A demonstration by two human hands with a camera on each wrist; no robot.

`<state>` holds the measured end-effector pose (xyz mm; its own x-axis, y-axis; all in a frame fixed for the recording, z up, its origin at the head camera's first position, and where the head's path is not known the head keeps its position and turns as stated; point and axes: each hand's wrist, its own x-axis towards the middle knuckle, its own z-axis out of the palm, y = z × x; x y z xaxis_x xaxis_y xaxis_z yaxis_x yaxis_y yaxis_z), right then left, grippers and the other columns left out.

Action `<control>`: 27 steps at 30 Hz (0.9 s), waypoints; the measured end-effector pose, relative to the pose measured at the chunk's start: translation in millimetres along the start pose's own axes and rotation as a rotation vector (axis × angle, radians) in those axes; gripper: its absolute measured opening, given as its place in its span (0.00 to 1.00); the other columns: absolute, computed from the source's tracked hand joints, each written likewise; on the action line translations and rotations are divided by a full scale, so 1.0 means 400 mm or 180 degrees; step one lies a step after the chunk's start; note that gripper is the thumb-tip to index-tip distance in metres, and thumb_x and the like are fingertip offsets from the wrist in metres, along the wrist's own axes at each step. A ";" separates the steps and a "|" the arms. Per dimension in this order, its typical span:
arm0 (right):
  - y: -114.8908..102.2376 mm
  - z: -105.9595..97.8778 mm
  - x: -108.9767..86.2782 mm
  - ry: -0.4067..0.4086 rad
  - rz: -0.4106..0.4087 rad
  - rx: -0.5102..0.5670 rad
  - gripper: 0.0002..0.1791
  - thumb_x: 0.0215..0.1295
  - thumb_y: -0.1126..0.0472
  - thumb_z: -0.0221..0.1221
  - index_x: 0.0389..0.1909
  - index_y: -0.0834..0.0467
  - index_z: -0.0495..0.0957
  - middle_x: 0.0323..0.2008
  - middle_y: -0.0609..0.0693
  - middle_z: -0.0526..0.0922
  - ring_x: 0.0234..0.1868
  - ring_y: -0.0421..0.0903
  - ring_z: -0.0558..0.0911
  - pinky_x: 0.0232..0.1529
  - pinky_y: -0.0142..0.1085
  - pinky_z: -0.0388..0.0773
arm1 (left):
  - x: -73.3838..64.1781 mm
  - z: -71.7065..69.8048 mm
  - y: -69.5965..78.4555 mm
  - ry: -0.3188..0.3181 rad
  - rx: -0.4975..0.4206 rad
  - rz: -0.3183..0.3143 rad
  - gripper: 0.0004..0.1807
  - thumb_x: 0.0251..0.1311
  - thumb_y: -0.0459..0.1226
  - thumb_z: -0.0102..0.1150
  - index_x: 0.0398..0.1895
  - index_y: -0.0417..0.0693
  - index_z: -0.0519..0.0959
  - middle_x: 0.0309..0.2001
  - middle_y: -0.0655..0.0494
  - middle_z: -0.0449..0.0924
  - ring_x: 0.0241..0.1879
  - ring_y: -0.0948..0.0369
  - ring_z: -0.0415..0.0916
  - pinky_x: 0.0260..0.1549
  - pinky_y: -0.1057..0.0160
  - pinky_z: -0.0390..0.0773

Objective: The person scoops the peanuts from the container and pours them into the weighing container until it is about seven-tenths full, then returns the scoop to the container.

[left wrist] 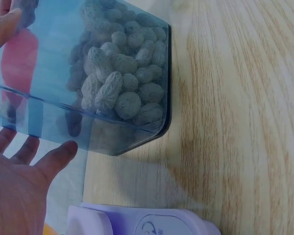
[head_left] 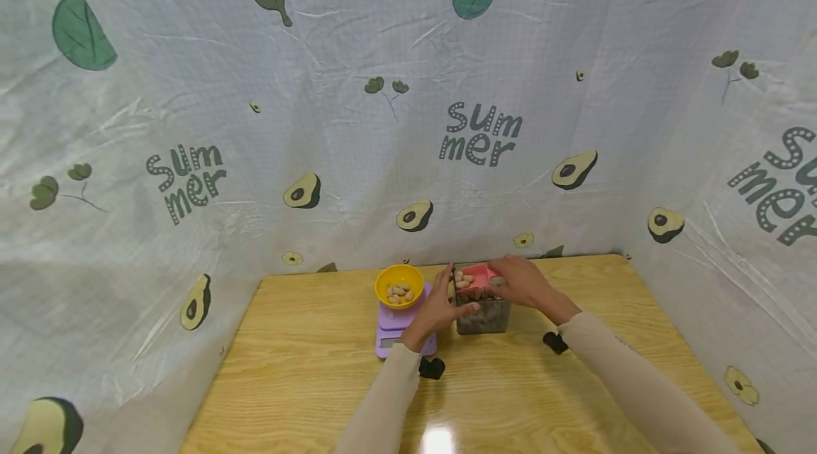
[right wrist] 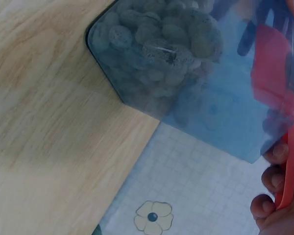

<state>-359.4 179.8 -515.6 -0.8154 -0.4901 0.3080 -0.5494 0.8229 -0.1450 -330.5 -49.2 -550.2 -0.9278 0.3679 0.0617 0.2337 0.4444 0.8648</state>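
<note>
A clear, smoky plastic container [head_left: 482, 322] stands on the table with many unshelled peanuts [left wrist: 110, 88] in its lower part. My right hand [head_left: 520, 279] is at its rim, the fingers curled round the handle of a red scoop [right wrist: 272, 66]. The scoop's head lies inside the container's upper part, with several peanuts [head_left: 464, 280] in it. Spread at the container's near left corner, my left hand [head_left: 437, 308] has its fingers straight along the left wall and its thumb across the front.
Left of the container, a lilac kitchen scale [head_left: 387, 342] carries a yellow bowl [head_left: 381, 284] with several peanuts inside. Black wrist devices show under both forearms. The wooden table [head_left: 306, 369] ends at a printed curtain [head_left: 357, 156] behind and at the sides.
</note>
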 end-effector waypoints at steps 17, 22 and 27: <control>0.033 0.002 -0.036 0.0201 0.0276 0.0380 0.25 0.63 0.40 0.62 0.48 0.57 0.80 0.40 0.52 0.85 0.39 0.50 0.81 0.40 0.48 0.78 | -0.008 -0.006 0.009 0.0043 0.0149 -0.0052 0.63 0.49 0.66 0.65 0.80 0.55 0.40 0.79 0.44 0.45 0.75 0.44 0.54 0.68 0.39 0.63; 0.043 -0.012 -0.050 0.0294 0.0302 0.0515 0.25 0.63 0.41 0.62 0.46 0.59 0.79 0.34 0.53 0.82 0.31 0.46 0.75 0.32 0.42 0.71 | -0.022 -0.026 0.022 0.0119 0.0118 0.0040 0.64 0.48 0.67 0.65 0.80 0.57 0.39 0.79 0.44 0.43 0.75 0.42 0.54 0.68 0.41 0.64; 0.036 -0.048 -0.036 0.0263 0.0320 0.0550 0.25 0.64 0.40 0.61 0.45 0.58 0.78 0.30 0.51 0.79 0.29 0.45 0.71 0.31 0.39 0.63 | -0.039 -0.076 0.030 0.0375 0.0193 0.0254 0.59 0.52 0.62 0.66 0.80 0.59 0.42 0.79 0.47 0.44 0.75 0.42 0.53 0.69 0.39 0.62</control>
<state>-352.0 204.1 -504.2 -0.8538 -0.3770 0.3590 -0.4950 0.8015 -0.3356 -322.1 -74.3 -525.7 -0.9325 0.3073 0.1900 0.3218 0.4674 0.8234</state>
